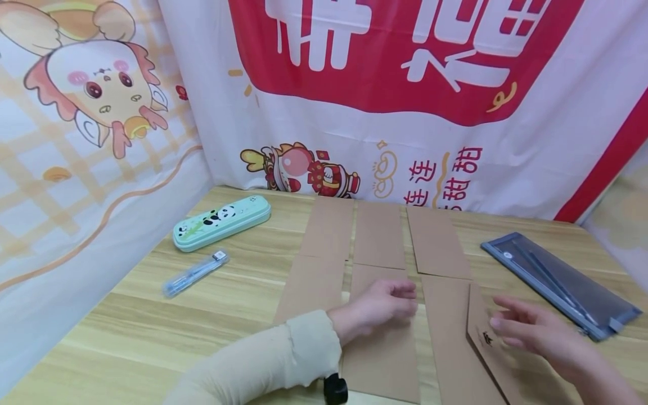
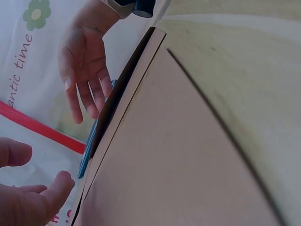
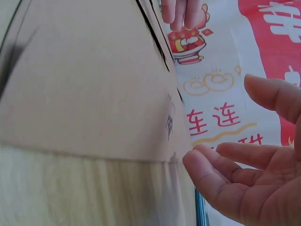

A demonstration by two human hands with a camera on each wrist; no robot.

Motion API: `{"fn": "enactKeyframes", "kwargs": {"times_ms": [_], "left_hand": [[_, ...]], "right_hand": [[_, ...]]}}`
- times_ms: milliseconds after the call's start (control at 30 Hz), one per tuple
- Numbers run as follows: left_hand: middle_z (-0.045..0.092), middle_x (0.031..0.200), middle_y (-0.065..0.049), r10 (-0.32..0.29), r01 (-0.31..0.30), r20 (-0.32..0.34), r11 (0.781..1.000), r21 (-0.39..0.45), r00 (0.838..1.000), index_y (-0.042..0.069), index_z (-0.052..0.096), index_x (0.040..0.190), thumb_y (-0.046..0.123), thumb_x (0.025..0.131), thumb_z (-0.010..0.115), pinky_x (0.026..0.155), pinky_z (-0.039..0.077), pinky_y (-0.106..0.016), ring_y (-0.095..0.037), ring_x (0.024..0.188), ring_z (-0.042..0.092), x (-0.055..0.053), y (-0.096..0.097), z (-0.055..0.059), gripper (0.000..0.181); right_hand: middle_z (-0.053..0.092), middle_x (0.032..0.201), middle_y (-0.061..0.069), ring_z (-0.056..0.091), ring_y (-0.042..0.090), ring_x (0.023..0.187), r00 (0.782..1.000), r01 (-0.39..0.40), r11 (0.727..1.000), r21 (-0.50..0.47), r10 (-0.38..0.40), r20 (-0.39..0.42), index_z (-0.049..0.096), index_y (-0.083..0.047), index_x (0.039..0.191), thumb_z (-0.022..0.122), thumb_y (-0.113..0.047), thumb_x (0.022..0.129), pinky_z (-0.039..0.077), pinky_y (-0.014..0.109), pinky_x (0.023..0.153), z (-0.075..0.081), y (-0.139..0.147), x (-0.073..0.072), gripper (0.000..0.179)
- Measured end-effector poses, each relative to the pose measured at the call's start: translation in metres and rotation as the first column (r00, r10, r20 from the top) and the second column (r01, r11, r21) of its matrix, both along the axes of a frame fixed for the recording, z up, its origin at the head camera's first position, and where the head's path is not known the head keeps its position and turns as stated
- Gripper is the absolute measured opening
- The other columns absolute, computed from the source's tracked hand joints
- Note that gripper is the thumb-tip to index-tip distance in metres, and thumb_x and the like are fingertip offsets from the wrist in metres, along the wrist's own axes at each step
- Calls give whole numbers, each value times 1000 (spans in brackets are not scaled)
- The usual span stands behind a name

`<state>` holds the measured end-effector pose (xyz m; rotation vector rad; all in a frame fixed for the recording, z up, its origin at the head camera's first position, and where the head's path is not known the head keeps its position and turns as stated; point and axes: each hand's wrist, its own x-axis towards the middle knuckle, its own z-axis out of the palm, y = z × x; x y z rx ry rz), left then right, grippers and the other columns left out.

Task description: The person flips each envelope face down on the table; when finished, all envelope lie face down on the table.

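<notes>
Flat brown kraft-paper pieces lie side by side in two rows. My left hand point(image 1: 379, 304) hovers over or rests on the middle front piece point(image 1: 379, 363), fingers loosely bent and holding nothing; contact is unclear. To its right is another front piece point(image 1: 445, 337). A brown piece with a small black print point(image 1: 506, 363) overlaps that one's right side, its edge appearing slightly raised. Beside this printed piece is my right hand point(image 1: 541, 334), fingers spread and relaxed. In the right wrist view, a gap shows between thumb and fingers of the right hand point(image 3: 249, 183), with nothing gripped.
A mint pencil case point(image 1: 223, 222) with panda pictures sits at the back left. In front of it lies a clear slim packet point(image 1: 194, 274). A dark zip pouch point(image 1: 562, 287) lies at the right. Printed cloth point(image 1: 314, 124) hangs behind the wooden table point(image 1: 116, 337).
</notes>
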<state>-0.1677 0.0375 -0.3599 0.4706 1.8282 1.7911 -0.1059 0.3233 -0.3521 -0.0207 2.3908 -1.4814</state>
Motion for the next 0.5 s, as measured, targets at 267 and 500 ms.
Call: {"fn": "enactKeyframes", "kwargs": {"times_ms": [267, 500], "left_hand": [[48, 131, -23, 10, -9, 24, 1000, -18, 1000, -10, 42, 131, -4, 81, 60, 94, 48, -34, -30, 121, 48, 5, 17, -3, 54], [48, 130, -25, 25, -24, 50, 999, -34, 998, -12, 42, 130, -6, 79, 59, 96, 46, -36, -33, 121, 47, 8, 24, -5, 54]], "right_hand": [[27, 140, 37, 54, -2, 98, 997, 35, 999, 5, -36, 67, 10, 14, 141, 51, -24, 95, 53, 28, 83, -8, 8, -2, 73], [24, 141, 38, 55, 9, 105, 996, 34, 999, -3, -34, 81, 10, 15, 141, 52, -24, 94, 53, 31, 85, -12, 9, -4, 74]]}}
